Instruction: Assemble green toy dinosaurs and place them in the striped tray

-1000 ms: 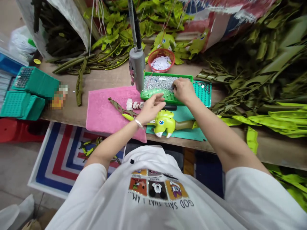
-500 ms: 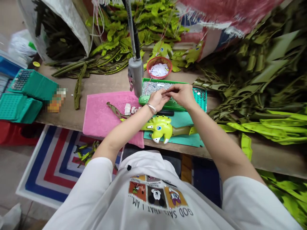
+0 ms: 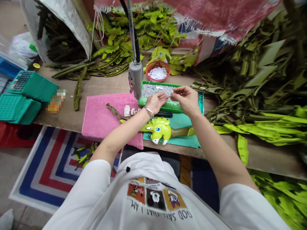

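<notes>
My left hand [image 3: 156, 103] is turned palm up with its fingers stretched out, over the front of a green basket [image 3: 170, 107] of small silvery screws [image 3: 153, 90]. Tiny shiny bits seem to lie near its fingertips, too small to name. Just to the right, my right hand [image 3: 187, 99] has thumb and forefinger pinched; what is between them is too small to make out. The fingertips of both hands are close but apart. Below them a lime-green plastic dinosaur head [image 3: 160, 130] with an olive stem lies across the teal mat [image 3: 183, 140].
A grey electric screwdriver [image 3: 135, 78] hangs left of the screw basket. Behind stands a red basket [image 3: 158, 65] of small white pieces. On the pink towel [image 3: 100, 115] lie white parts [image 3: 129, 111]. Olive plastic parts [image 3: 240, 86] heap up at right; teal trays [image 3: 31, 86] stand at left.
My right hand has drawn away to the right from my left fingertips, opening a small gap. My left hand has shifted slightly left and lower, its palm more in view.
</notes>
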A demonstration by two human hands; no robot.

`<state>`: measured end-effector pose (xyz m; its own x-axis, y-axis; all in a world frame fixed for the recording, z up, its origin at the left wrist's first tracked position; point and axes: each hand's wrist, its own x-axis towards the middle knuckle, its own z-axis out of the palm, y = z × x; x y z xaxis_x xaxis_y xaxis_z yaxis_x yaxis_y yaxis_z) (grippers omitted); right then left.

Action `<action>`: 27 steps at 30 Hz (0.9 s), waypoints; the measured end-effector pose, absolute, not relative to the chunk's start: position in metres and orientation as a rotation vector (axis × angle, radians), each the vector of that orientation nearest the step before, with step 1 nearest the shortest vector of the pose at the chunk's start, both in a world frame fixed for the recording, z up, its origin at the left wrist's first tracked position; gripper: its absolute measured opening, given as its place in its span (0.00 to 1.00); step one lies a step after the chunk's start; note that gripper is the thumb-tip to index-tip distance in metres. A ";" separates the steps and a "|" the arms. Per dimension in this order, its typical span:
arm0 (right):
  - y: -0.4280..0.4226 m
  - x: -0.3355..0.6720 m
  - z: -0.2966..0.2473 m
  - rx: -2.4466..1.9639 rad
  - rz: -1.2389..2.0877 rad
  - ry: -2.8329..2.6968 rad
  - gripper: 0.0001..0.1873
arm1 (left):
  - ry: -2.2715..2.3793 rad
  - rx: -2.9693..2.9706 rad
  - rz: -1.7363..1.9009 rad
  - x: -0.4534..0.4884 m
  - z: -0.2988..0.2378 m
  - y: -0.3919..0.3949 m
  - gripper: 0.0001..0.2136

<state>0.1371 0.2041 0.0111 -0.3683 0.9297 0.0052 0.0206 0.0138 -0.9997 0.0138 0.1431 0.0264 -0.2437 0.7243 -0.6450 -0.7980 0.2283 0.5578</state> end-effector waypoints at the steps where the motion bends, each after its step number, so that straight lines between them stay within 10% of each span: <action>1: 0.198 0.141 0.013 -0.995 1.513 -1.464 0.11 | 1.121 -0.110 1.428 0.013 0.028 0.140 0.18; 27: 0.079 0.196 -0.001 -1.033 0.736 -2.072 0.02 | 1.034 -0.043 1.485 0.032 0.030 -0.033 0.10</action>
<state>0.1963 0.0787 -0.0011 -0.4397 0.8349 0.3311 0.4390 0.5214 -0.7318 0.0322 -0.0327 0.0304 -0.2363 0.7805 -0.5787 -0.8138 0.1664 0.5567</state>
